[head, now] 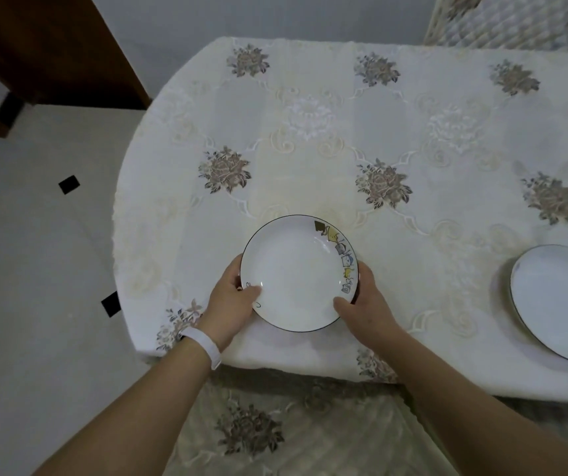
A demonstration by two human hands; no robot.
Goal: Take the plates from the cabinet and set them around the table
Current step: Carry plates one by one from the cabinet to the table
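A white plate [296, 269] with a thin dark rim and small cartoon figures along its right side sits near the table's front edge. My left hand [232, 302] grips its left rim, thumb on the inside. My right hand [361, 304] grips its right rim the same way. A second white plate [561, 300] with a dark rim lies on the table at the right, partly cut off by the frame. The table [310, 149] is covered by a cream cloth with embroidered flowers.
A chair seat [275, 427] with a flowered cover stands right below the table's front edge, between my arms. Another covered chair back [502, 18] rises beyond the far right corner. A dark wooden door frame [62, 53] and grey tiled floor [35, 252] are at the left.
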